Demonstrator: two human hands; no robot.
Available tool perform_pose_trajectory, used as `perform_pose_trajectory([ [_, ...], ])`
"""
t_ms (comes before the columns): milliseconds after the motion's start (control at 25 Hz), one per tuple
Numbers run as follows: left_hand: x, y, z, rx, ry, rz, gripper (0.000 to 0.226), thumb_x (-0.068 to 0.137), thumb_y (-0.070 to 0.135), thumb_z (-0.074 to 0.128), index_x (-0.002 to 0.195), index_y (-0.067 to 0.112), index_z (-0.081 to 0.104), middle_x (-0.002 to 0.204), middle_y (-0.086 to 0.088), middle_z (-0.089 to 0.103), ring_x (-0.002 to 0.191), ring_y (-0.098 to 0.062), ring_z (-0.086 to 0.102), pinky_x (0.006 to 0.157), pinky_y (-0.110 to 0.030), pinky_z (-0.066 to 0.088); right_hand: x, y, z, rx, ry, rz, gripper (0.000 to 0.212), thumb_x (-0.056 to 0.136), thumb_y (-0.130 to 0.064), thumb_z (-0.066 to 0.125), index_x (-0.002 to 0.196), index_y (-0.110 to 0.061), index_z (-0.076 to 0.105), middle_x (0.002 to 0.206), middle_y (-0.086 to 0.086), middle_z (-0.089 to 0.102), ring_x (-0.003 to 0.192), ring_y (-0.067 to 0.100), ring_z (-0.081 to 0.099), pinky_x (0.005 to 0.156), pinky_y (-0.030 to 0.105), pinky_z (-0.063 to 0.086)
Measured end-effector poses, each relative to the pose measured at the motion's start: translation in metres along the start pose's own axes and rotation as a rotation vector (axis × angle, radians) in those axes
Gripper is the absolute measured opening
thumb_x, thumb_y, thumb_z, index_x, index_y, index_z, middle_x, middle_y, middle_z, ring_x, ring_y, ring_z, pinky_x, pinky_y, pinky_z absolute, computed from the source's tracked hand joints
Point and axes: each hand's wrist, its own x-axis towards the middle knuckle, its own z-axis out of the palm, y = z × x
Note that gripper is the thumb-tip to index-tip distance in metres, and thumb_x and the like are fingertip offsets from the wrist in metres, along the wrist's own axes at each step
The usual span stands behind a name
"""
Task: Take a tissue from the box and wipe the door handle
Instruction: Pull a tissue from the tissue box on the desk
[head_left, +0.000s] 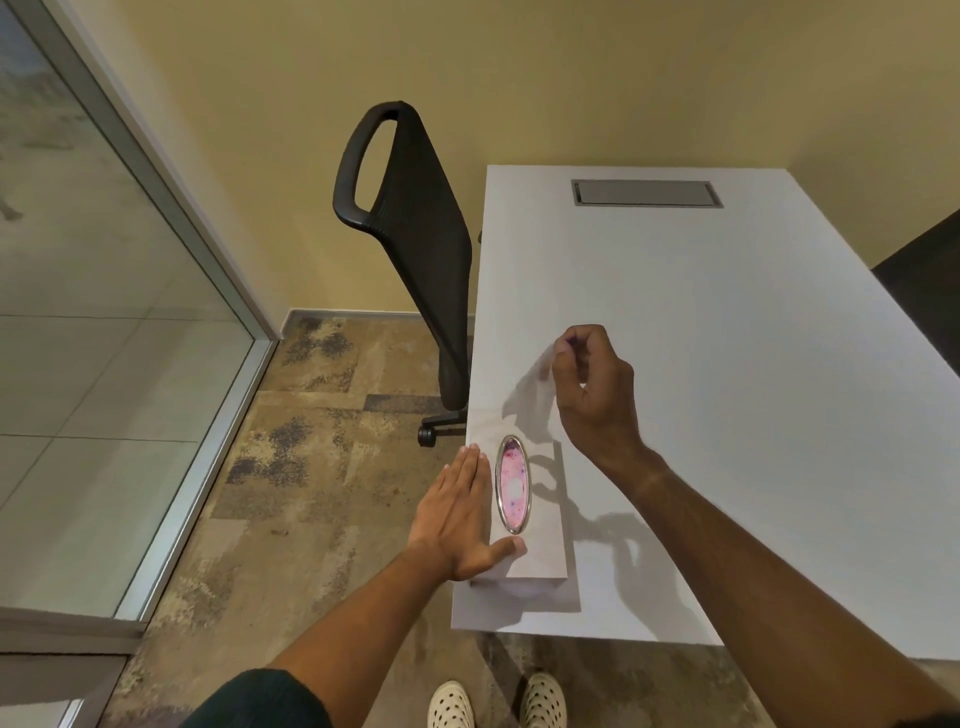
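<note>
Head view: my left hand (460, 512), fingers pressed together, steadies the tissue box (540, 525); above the box, my right hand (595, 387) pinches a tissue (532, 384)

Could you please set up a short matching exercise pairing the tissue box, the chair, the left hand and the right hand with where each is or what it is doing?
Things:
1. tissue box
2. chair
3. left hand
4. right hand

Places or states:
A. raised above the table, fingertips pinched together
B. flat against the side of the box, fingers straight
C. on the near left corner of the table
D. on the floor beside the table's left edge

Pairs: 1-C, 2-D, 3-B, 4-A
</note>
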Motion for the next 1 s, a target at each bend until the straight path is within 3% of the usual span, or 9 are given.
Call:
perform_pose_trajectory([
  [120,-0.007,-0.001,-0.005,-0.018,0.013,-0.036,0.125,0.073,0.093,0.012,0.156,0.003,-0.011,0.164,-0.016,-0.018,0.153,-0.028,-0.017,0.127,-0.043,0.0,0.008,-0.005,0.008,0.035,-0.03,0.049,0.019,0.099,-0.027,0.043,0.107,-0.011,0.05,0.081,-0.007,0.055,0.065,0.006,0.056,0.057,0.004,0.044],
  [200,-0.013,-0.002,-0.007,-0.043,0.034,-0.047,0.129,0.067,0.096,0.004,0.157,0.004,-0.011,0.164,-0.015,-0.018,0.153,-0.027,-0.017,0.127,-0.043,-0.001,0.013,-0.005,0.012,0.109,-0.062,0.168,0.009,0.104,-0.026,0.039,0.109,-0.02,0.043,0.086,-0.011,0.051,0.073,0.01,0.057,0.062,0.009,0.049],
  [320,-0.021,-0.004,-0.005,-0.068,0.059,-0.051,0.136,0.06,0.1,-0.01,0.157,0.003,-0.01,0.164,-0.015,-0.018,0.153,-0.026,-0.017,0.126,-0.042,-0.003,0.016,0.005,0.013,0.309,-0.131,0.493,0.013,0.107,-0.031,0.031,0.116,-0.023,0.037,0.105,-0.004,0.049,0.097,0.018,0.057,0.073,0.031,0.058],
  [400,-0.024,-0.007,-0.001,-0.053,0.056,-0.066,0.136,0.06,0.099,-0.013,0.156,0.003,-0.013,0.163,-0.015,-0.02,0.152,-0.025,-0.02,0.126,-0.041,-0.004,0.015,0.018,0.014,0.409,-0.137,0.775,0.025,0.105,-0.027,0.029,0.124,-0.014,0.038,0.119,0.01,0.05,0.105,0.03,0.057,0.075,0.044,0.059],
  [520,-0.025,-0.009,0.003,-0.05,0.049,-0.101,0.133,0.061,0.099,-0.012,0.156,0.005,-0.016,0.162,-0.013,-0.024,0.151,-0.024,-0.024,0.125,-0.04,-0.007,0.007,0.032,0.013,0.539,-0.177,1.09,0.037,0.106,-0.026,0.029,0.132,-0.003,0.042,0.12,0.022,0.057,0.095,0.033,0.062,0.061,0.036,0.055],
  [640,-0.027,-0.008,0.004,-0.053,0.05,-0.12,0.131,0.061,0.099,-0.011,0.155,0.008,-0.018,0.162,-0.012,-0.025,0.151,-0.024,-0.024,0.125,-0.039,-0.009,-0.002,0.041,0.009,0.783,-0.254,1.226,0.042,0.103,-0.043,0.042,0.129,-0.009,0.044,0.121,0.018,0.058,0.104,0.031,0.063,0.078,0.04,0.056],
  [760,-0.028,-0.007,0.001,-0.03,0.069,-0.137,0.123,0.065,0.097,-0.007,0.15,0.01,-0.025,0.162,-0.012,-0.027,0.15,-0.024,-0.026,0.125,-0.041,-0.009,-0.003,0.046,0.008,0.857,-0.331,1.134,0.038,0.091,-0.012,0.067,0.126,-0.003,0.053,0.128,0.022,0.055,0.112,0.033,0.059,0.08,0.036,0.059],
  [840,-0.028,-0.006,-0.003,-0.01,0.102,-0.155,0.118,0.068,0.095,-0.005,0.148,0.011,-0.029,0.16,-0.013,-0.03,0.149,-0.025,-0.028,0.125,-0.041,-0.01,-0.002,0.048,0.011,0.606,-0.414,0.97,0.039,0.085,0.006,0.066,0.123,0.0,0.057,0.126,0.022,0.057,0.115,0.036,0.056,0.084,0.036,0.057],
  [1000,-0.027,-0.005,-0.018,0.008,0.167,-0.179,0.118,0.07,0.094,-0.006,0.149,0.009,-0.028,0.157,-0.014,-0.033,0.15,-0.026,-0.028,0.124,-0.04,-0.012,-0.004,0.045,0.015,0.198,-0.41,0.539,0.009,0.092,-0.007,0.063,0.097,-0.012,0.069,0.095,0.01,0.067,0.093,0.022,0.064,0.072,0.022,0.055],
])
